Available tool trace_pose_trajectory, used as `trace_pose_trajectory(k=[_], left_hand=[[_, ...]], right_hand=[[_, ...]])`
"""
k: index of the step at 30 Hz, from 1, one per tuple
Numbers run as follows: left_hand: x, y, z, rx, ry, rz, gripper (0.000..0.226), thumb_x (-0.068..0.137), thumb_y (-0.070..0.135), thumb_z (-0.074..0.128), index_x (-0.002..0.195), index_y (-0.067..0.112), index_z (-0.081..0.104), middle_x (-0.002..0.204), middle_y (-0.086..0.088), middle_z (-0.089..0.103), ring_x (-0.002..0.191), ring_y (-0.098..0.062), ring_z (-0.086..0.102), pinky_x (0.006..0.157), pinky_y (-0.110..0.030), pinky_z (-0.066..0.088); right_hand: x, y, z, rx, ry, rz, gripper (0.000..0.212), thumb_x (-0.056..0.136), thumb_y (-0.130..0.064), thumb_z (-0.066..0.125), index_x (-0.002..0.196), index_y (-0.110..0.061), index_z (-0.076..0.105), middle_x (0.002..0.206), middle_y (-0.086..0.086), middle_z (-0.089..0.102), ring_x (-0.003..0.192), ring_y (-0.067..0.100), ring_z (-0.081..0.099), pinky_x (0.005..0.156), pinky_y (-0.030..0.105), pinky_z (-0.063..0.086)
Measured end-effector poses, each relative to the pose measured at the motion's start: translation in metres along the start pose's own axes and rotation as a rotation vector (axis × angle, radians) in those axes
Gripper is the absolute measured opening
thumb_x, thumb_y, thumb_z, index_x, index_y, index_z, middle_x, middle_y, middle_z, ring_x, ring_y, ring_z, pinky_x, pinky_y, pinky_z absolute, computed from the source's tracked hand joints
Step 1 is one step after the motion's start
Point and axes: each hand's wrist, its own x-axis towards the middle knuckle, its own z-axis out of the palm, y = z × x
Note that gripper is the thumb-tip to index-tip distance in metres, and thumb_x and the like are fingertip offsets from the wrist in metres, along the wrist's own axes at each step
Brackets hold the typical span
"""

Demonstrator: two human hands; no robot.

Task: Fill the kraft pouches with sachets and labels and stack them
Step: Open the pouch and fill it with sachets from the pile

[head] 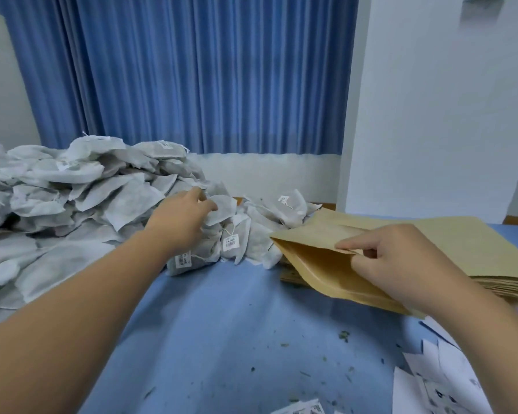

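Our left hand [180, 218] pinches a sachet [223, 212] at the edge of the pile [72, 198]. Our right hand [383, 264] grips the pouch [317, 264] by its upper lip, over the stack [461, 243]. Its mouth gapes left toward the sachets, long axis left to right.

A heap of sachets [72, 198] fills the left and centre of the frame, lying on the tabletop [237, 324]. At the heap's right edge, mid-frame, the left grip [180, 216] pinches one sachet [222, 209]. To the right, the right grip [383, 264] holds a pouch [320, 264] by its mouth, which faces left toward the sachets. The pouch lies on a stack of pouches [461, 243] at the right edge. Labels [431, 380] lie at the lower right. A curtain [192, 70] hangs behind the tabletop.
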Motion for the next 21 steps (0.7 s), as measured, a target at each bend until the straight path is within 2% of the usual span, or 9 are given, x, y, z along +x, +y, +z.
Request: trace_pose_trajectory(k=[2, 5, 9, 11, 13, 18, 21], left_hand=[[0.013, -0.003, 0.008, 0.104, -0.018, 0.087, 0.054, 0.085, 0.022, 0.056, 0.137, 0.031, 0.045, 0.142, -0.003, 0.036, 0.124, -0.026, 0.042, 0.098, -0.037, 0.038], [0.028, -0.001, 0.030, 0.190, -0.126, 0.139, 0.060, 0.083, 0.031, 0.056, 0.139, 0.039, 0.038, 0.145, 0.000, 0.028, 0.132, -0.024, 0.034, 0.103, -0.041, 0.033], [0.046, -0.005, 0.054, 0.193, -0.238, 0.082, 0.067, 0.081, 0.038, 0.057, 0.143, 0.042, 0.032, 0.151, -0.001, 0.018, 0.138, -0.025, 0.024, 0.107, -0.049, 0.031], [0.052, -0.007, 0.061, 0.219, -0.240, 0.055, 0.074, 0.078, 0.039, 0.057, 0.145, 0.045, 0.024, 0.152, -0.002, 0.014, 0.138, -0.027, 0.022, 0.108, -0.053, 0.030], [0.056, -0.008, 0.064, 0.211, -0.206, 0.023, 0.078, 0.077, 0.037, 0.055, 0.144, 0.049, 0.018, 0.149, -0.003, 0.019, 0.134, -0.029, 0.029, 0.104, -0.051, 0.035], [0.059, -0.008, 0.062, 0.080, -0.082, -0.051, 0.062, 0.086, 0.019, 0.050, 0.142, 0.043, 0.036, 0.133, -0.002, 0.039, 0.113, -0.029, 0.049, 0.084, -0.040, 0.046], [0.053, -0.007, 0.053, -0.066, -0.014, -0.086, 0.052, 0.092, 0.011, 0.046, 0.139, 0.034, 0.046, 0.128, -0.003, 0.047, 0.112, -0.031, 0.052, 0.087, -0.043, 0.047]], right_hand=[[0.001, 0.006, 0.002, 0.030, -0.015, 0.019, 0.040, 0.082, -0.015, 0.054, 0.102, -0.046, 0.070, 0.057, -0.034, 0.052, 0.059, -0.012, 0.048, 0.047, 0.015, 0.034], [0.003, 0.010, 0.002, 0.082, -0.005, 0.028, 0.041, 0.081, -0.014, 0.055, 0.095, -0.050, 0.068, 0.054, -0.025, 0.052, 0.056, -0.008, 0.048, 0.052, 0.008, 0.036], [0.004, 0.015, 0.003, 0.126, -0.013, 0.019, 0.043, 0.079, -0.016, 0.055, 0.085, -0.058, 0.064, 0.051, -0.012, 0.047, 0.052, 0.002, 0.044, 0.054, 0.013, 0.037], [0.004, 0.017, 0.004, 0.132, -0.014, 0.013, 0.044, 0.079, -0.015, 0.056, 0.084, -0.058, 0.064, 0.050, -0.010, 0.046, 0.051, 0.004, 0.043, 0.054, 0.015, 0.038], [0.005, 0.017, 0.005, 0.116, -0.021, 0.007, 0.044, 0.078, -0.015, 0.056, 0.085, -0.058, 0.064, 0.051, -0.010, 0.047, 0.052, 0.004, 0.043, 0.053, 0.016, 0.038], [0.006, 0.017, 0.008, 0.096, -0.054, 0.007, 0.043, 0.079, -0.015, 0.055, 0.092, -0.053, 0.067, 0.050, -0.009, 0.045, 0.052, 0.004, 0.044, 0.055, 0.016, 0.039], [0.004, 0.016, 0.008, 0.096, -0.049, 0.008, 0.041, 0.079, -0.014, 0.055, 0.096, -0.049, 0.068, 0.050, -0.012, 0.046, 0.053, 0.002, 0.045, 0.054, 0.014, 0.038]])
